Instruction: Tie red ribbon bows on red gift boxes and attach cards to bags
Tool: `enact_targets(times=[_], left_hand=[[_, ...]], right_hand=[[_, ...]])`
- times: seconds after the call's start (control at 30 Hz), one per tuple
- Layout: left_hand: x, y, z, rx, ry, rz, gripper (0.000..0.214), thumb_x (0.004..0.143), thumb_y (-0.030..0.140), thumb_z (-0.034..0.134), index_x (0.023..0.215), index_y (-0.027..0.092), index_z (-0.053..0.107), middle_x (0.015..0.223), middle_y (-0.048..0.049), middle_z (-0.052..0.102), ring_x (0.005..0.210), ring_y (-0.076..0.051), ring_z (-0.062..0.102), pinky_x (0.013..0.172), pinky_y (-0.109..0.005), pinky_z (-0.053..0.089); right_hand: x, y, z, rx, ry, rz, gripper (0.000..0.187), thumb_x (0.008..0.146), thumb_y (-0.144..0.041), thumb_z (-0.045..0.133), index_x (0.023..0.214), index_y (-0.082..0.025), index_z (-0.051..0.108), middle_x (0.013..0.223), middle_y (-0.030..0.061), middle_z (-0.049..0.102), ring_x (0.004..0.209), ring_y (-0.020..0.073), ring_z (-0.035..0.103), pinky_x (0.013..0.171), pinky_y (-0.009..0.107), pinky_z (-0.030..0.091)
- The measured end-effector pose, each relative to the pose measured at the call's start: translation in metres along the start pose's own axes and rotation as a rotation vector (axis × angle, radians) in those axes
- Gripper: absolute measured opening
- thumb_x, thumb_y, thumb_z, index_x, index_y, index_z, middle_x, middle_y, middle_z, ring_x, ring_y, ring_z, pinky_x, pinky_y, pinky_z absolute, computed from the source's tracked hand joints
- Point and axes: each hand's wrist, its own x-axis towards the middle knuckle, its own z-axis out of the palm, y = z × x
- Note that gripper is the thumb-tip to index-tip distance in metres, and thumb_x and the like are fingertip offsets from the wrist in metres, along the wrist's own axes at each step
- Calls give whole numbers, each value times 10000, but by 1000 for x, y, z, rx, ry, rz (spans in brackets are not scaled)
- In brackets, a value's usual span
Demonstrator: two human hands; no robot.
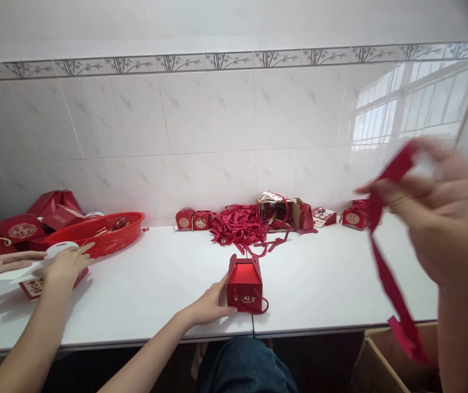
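A small red gift box [244,292] with gold lettering and a red cord handle stands upright on the white table. My left hand [211,305] grips its left side, thumb along the front lower edge and fingers behind. Raised high on the right, my right hand [434,213] pinches a red ribbon [385,273] that hangs in a long strip; the hand is somewhat blurred. Behind the box lies a heap of red ribbons [238,226], beside an open box on its side [285,213] with ribbons spilling out.
At left, a co-worker's hands [64,267] handle another red box [31,289] with white flaps. Near them sit a red plastic basket [136,224] and several red boxes [21,229]. More small boxes [193,220] line the wall. A cardboard carton [375,360] stands below the table edge at right.
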Motion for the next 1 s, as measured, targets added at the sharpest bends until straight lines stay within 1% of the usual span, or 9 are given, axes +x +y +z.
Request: enact_targets(times=[0.03, 0.07, 0.13, 0.2, 0.27, 0.37, 0.53, 0.7, 1.0], left_hand=[[-2, 10, -1, -97, -29, 25, 909, 712, 317, 662, 1464, 269, 155, 1429, -89, 400, 1253, -285, 425, 1049, -446, 333], [-3, 21, -2, -183, -34, 25, 933, 732, 291, 641, 1475, 275, 77, 1462, -85, 358, 1262, -269, 425, 1034, -423, 362], [-2, 42, -5, -278, 69, -43, 938, 756, 307, 619, 1477, 286, 19, 1502, -95, 280, 1300, -271, 389, 1003, -409, 400], [3, 59, -6, -233, 257, -39, 803, 806, 380, 567, 1470, 297, 122, 1505, -93, 268, 1337, -274, 335, 1029, -421, 370], [11, 71, -6, -73, 410, 10, 584, 848, 425, 498, 1397, 292, 347, 1478, -79, 319, 1370, -270, 271, 1078, -443, 301], [23, 79, -2, 173, 439, 34, 382, 880, 404, 435, 1205, 259, 573, 1406, -84, 409, 1376, -269, 252, 1103, -457, 259], [31, 74, 9, 383, 285, 165, 347, 896, 320, 405, 1162, 222, 606, 1346, -96, 473, 1270, -245, 408, 1081, -414, 326], [31, 69, 14, 424, 249, 239, 342, 909, 298, 382, 1148, 234, 619, 1326, -68, 506, 1274, -240, 379, 1089, -429, 317], [27, 76, 18, 309, 240, 158, 311, 869, 280, 446, 1115, 248, 635, 1303, -52, 516, 1256, -246, 390, 1085, -429, 315]], right_hand=[[0, -1, 11, -23, -64, 87, 465, 730, -398, 717, 1167, -335, 574, 898, 11, 709, 876, 203, 654, 817, 375, 494], [0, 1, 23, -12, -206, 184, 399, 698, -398, 739, 1064, -269, 645, 874, 30, 712, 837, 202, 658, 824, 379, 486], [-1, 15, 51, 110, -454, 350, 293, 682, -403, 738, 874, -185, 697, 851, 57, 710, 832, 194, 645, 837, 362, 461], [-9, 40, 79, 307, -550, 492, 238, 680, -385, 734, 774, -171, 685, 779, 41, 699, 784, 163, 631, 800, 321, 443], [-25, 71, 105, 426, -583, 660, 246, 695, -400, 705, 762, -166, 670, 680, 13, 659, 696, 134, 604, 728, 291, 425], [-56, 111, 132, 441, -545, 809, 267, 681, -416, 686, 695, -156, 628, 558, -29, 561, 539, 97, 518, 608, 264, 379], [-84, 141, 143, 514, -465, 745, 263, 717, -408, 617, 636, -160, 579, 508, -37, 510, 477, 94, 459, 557, 255, 362], [-86, 151, 144, 491, -397, 715, 327, 753, -452, 574, 593, -171, 524, 512, -33, 492, 485, 99, 425, 540, 255, 347], [-84, 143, 139, 378, -236, 696, 278, 681, -327, 537, 490, -198, 382, 482, -61, 354, 493, 84, 305, 520, 247, 261]])
